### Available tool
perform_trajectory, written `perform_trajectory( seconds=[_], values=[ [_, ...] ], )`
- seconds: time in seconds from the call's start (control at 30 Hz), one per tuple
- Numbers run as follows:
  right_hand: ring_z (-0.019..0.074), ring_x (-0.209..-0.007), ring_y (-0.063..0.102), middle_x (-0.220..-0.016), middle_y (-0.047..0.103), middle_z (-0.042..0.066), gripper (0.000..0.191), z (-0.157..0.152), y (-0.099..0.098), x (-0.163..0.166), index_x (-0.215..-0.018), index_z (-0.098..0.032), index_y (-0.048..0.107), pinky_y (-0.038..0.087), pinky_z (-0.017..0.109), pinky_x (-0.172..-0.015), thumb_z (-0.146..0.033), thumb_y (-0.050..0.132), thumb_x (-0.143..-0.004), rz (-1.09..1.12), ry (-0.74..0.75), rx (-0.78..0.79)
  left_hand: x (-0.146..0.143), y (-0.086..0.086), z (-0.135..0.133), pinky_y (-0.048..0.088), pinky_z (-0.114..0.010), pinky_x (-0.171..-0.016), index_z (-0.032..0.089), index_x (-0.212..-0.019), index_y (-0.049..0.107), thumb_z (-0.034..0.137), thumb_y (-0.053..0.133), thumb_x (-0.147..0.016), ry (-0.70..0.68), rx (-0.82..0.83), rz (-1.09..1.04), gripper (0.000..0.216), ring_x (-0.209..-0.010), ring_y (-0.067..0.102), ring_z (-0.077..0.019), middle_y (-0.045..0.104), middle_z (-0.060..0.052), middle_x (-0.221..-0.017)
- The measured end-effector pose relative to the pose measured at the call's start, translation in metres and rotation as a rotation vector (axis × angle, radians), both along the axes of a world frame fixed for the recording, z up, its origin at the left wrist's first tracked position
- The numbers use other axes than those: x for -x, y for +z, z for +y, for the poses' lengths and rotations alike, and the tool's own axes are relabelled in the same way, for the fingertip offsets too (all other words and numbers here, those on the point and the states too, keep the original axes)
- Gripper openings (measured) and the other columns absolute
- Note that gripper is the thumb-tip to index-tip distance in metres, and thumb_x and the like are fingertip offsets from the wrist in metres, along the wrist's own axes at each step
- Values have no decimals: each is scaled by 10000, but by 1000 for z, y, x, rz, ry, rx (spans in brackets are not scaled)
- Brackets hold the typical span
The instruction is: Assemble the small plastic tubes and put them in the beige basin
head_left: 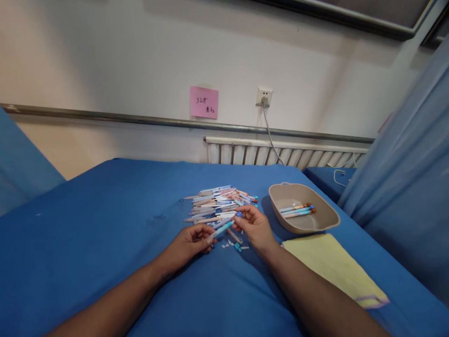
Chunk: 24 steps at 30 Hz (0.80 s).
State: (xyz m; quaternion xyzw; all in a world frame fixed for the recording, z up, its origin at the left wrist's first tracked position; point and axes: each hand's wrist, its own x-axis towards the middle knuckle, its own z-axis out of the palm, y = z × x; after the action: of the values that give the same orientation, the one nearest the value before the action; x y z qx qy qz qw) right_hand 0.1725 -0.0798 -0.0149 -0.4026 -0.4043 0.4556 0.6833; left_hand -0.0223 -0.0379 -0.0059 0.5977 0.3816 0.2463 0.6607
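Observation:
My left hand (191,242) pinches the near end of a light blue pen (221,230) that slants up to the right. My right hand (255,225) is closed around the pen's far end and a small blue cap (239,215). Both hands rest on the blue sheet (105,234), just in front of a pile of pens (219,202). Small white and teal loose bits (234,244) lie on the sheet between my hands.
A beige tray (324,223) holding three pens (298,210) stands right of the pile. A yellow cloth (333,267) lies in front of it. A wall with a pink note (204,102), a socket (264,97) and a radiator (280,153) is behind. A blue curtain (410,178) hangs at right.

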Motion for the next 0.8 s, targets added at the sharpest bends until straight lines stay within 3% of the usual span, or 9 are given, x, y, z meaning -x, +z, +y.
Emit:
perform_trajectory(
  seconds=[0.5, 0.8],
  values=[
    [117, -596, 598, -704, 613, -22, 315, -7, 4, 5, -845, -200, 566, 525, 261, -586, -371, 734, -640, -40, -32, -17, 0, 5, -4, 448, -243, -598, 152, -849, 624, 379, 772, -612, -22, -6, 12, 360, -597, 558, -112, 674, -22, -753],
    [142, -635, 632, -701, 645, 1, 235, -13, -1, 1, -977, -195, 596, 504, 271, -627, -369, 565, -822, -301, -51, -65, 0, 4, -5, 447, -229, -559, 149, -903, 580, 393, 751, -654, -34, 45, -35, 388, -560, 559, -94, 670, -21, -777]
  ],
)
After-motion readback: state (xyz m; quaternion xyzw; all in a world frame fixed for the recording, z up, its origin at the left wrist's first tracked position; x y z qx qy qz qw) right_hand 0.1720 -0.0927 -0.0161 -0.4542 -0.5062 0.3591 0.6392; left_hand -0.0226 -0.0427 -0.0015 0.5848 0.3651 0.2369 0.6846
